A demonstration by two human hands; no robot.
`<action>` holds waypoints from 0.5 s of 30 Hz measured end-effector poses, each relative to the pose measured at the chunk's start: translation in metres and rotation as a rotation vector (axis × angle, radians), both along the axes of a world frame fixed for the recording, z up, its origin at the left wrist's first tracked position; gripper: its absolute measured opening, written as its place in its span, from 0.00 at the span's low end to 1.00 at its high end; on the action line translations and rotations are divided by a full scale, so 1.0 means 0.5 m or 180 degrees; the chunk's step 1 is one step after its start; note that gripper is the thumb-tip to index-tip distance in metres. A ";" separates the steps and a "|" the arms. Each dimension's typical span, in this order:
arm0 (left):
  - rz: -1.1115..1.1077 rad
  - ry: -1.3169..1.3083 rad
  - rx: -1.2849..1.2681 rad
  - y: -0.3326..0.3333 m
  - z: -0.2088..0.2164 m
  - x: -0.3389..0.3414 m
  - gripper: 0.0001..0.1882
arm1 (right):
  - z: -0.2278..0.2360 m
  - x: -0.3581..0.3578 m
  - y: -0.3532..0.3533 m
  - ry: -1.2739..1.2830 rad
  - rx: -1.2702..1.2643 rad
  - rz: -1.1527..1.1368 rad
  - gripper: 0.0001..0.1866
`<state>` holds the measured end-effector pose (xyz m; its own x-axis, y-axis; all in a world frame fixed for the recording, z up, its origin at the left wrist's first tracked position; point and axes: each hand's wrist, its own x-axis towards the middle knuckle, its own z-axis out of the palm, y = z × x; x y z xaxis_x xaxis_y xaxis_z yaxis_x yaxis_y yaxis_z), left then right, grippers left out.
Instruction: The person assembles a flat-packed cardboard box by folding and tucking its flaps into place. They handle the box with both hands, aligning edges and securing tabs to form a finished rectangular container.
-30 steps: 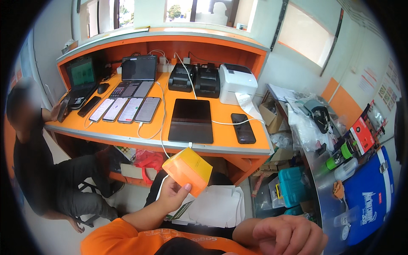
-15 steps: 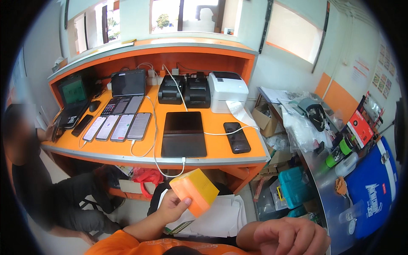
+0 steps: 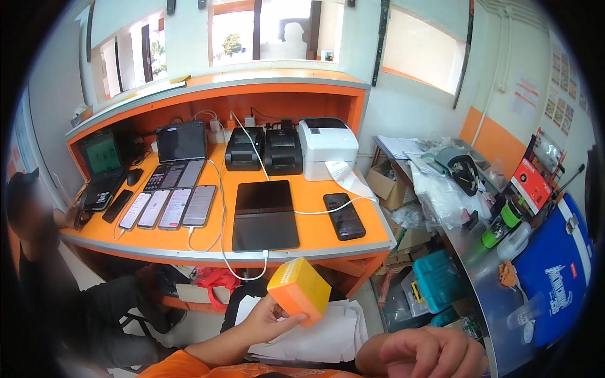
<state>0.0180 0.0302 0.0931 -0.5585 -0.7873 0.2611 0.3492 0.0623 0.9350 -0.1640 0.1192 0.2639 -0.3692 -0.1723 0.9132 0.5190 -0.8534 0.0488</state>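
My left hand is closed around the lower part of a small yellow and orange box, with the thumb along its orange side. The box is held tilted above loose white sheets of paper in front of me. At the lower right is my right hand, its fingers curled with the knuckles up. The inside of that hand is hidden, and nothing sticks out of it. A tablet with a dark screen lies beyond the box, at the desk's near edge, with a white cable plugged in.
On the orange desk are several phones, two laptops, black printers and a white label printer. A person sits at left. At right, a metal table bears a blue cooler.
My left hand has turned the box and shifted it slightly right, so a different yellow face shows. My right hand remains curled. The view has shifted a little.
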 end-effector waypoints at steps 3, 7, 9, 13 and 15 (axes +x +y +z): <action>-0.0496 -0.0345 -0.0288 -0.011 0.005 0.010 0.23 | -0.012 -0.033 0.005 0.0398 -0.0017 -0.0084 0.06; -0.0997 -0.0681 -0.0138 -0.006 0.023 0.027 0.24 | -0.066 -0.115 0.009 0.1581 0.0843 -0.0574 0.06; -0.1076 -0.0530 0.0138 0.010 0.034 0.036 0.25 | -0.122 -0.144 -0.015 0.1747 0.1576 -0.1474 0.10; -0.1164 0.0106 0.0333 0.038 0.040 0.047 0.30 | -0.251 -0.221 -0.064 0.2385 0.3852 -0.0932 0.17; -0.1238 0.0381 0.0288 0.043 0.037 0.052 0.29 | -0.319 -0.240 -0.065 0.2543 0.5193 -0.0628 0.22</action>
